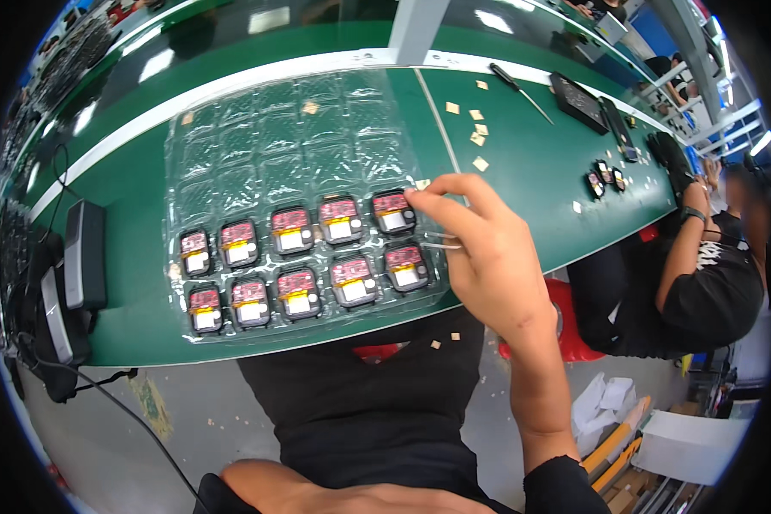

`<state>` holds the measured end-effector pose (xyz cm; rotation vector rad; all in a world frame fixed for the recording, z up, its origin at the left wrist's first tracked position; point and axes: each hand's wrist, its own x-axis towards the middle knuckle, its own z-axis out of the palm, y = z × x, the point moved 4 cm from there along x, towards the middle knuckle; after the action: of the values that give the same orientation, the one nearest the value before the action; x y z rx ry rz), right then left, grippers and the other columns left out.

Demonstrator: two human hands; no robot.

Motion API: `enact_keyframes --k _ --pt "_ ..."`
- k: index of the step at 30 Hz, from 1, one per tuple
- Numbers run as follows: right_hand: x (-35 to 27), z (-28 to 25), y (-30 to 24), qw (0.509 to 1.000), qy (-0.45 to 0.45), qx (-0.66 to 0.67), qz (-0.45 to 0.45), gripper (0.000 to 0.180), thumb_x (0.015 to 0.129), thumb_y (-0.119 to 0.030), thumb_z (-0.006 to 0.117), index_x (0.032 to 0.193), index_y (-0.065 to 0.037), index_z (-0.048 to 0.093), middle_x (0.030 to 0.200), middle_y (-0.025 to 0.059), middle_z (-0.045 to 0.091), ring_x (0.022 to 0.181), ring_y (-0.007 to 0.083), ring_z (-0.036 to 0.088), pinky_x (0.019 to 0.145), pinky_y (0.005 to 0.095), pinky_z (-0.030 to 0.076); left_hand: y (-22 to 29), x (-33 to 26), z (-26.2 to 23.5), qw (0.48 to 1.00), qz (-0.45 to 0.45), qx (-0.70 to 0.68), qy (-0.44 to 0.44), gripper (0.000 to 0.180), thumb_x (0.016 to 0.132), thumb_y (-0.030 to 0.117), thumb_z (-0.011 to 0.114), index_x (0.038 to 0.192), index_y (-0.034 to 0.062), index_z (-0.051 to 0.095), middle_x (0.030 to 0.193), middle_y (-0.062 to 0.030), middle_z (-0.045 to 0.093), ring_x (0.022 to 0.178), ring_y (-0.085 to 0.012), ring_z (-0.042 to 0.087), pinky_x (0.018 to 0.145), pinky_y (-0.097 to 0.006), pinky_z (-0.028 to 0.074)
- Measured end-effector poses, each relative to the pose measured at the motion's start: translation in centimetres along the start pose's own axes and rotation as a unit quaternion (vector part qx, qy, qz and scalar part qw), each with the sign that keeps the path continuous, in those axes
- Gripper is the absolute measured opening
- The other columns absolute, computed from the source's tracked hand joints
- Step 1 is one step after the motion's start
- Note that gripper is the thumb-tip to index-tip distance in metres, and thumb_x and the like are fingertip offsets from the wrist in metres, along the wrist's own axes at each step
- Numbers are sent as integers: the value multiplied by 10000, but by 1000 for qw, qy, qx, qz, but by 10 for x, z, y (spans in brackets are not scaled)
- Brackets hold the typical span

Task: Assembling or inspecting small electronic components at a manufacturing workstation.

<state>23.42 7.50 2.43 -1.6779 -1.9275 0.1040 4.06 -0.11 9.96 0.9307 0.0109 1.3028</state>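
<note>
Right hand beside the tray

Your right hand grips tweezers against the palm, probably to free thumb and forefinger, which come together at a watch case along the tray's right edge; contact is unclear. Your left hand is out of view. Nine other cases fill the tray's two near rows, its pockets likely keeping them apart. Toward the far edge of the counter lie tan squares and a screwdriver.

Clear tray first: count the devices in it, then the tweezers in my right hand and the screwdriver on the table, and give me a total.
Devices in tray: 10
Tweezers: 1
Screwdriver: 1
Total: 12
</note>
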Motion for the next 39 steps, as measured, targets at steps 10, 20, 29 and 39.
enact_keyframes --k 10,20,29,39 --pt "-15 5 -3 997 -34 -44 -59 557 744 138 588 1236 -94 712 1324 57 672 938 259 727 715 352 583 -4 10 -1 962 -119 -234 -78 202 828 -33 771 998 42 691 1146 -346 641 905 -423 692 795 -443 617" --pt "-6 3 -19 971 -139 -177 -78 446 867 -110 611 1310 -63 639 1373 4 613 821 224 711 625 371 589 0 14 1 952 -155 -244 -102 170 840 -63 759 977 13 692 1164 -366 634 939 -436 688 825 -458 615" --pt "-14 2 -33 964 -163 -210 -18 528 861 -47 584 1388 -79 594 1448 17 580 827 271 724 664 367 591 -4 10 4 939 -183 -247 -157 184 811 -93 766 929 26 690 1187 -364 618 952 -455 686 833 -450 623" --pt "-15 -3 -30 965 -199 -162 -54 585 835 8 596 1413 49 519 1484 150 531 713 312 727 605 413 595 -43 -22 -18 958 -181 -119 -190 212 993 -77 519 1111 28 659 1342 -285 536 1147 -358 652 977 -402 530"
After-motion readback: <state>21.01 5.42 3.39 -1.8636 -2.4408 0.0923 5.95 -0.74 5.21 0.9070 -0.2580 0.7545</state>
